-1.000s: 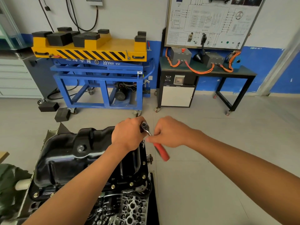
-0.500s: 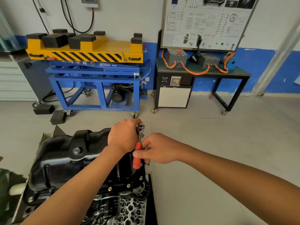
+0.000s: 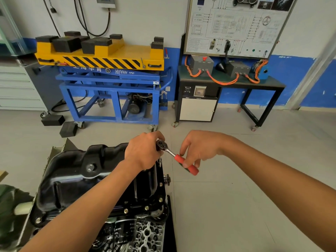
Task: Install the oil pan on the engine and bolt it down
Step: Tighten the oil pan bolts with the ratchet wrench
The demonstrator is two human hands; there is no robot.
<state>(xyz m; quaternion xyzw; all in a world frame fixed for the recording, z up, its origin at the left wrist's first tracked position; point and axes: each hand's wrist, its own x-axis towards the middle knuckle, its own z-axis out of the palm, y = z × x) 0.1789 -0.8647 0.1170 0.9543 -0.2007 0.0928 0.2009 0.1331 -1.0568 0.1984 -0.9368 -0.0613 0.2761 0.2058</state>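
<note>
The black oil pan point(image 3: 72, 175) lies on the engine point(image 3: 134, 231) at the lower left, with brass-coloured bolts point(image 3: 146, 208) along its near flange. A ratchet wrench point(image 3: 177, 157) with a red handle stands over the pan's far right corner. My left hand point(image 3: 143, 151) curls round the ratchet's head and the socket below it, which is mostly hidden. My right hand point(image 3: 198, 148) pinches the red handle with its fingers, and the handle points toward the lower right.
A blue lift cart point(image 3: 112, 91) with a yellow top stands behind the engine, with black blocks point(image 3: 52, 120) on the floor beside it. A black bench point(image 3: 229, 84) with orange cables and a wiring board stands at the back right. Grey floor stretches to the right.
The ratchet handle swung from pointing down toward me out to the lower right. My right hand moved right with it while my left hand stayed on the head.
</note>
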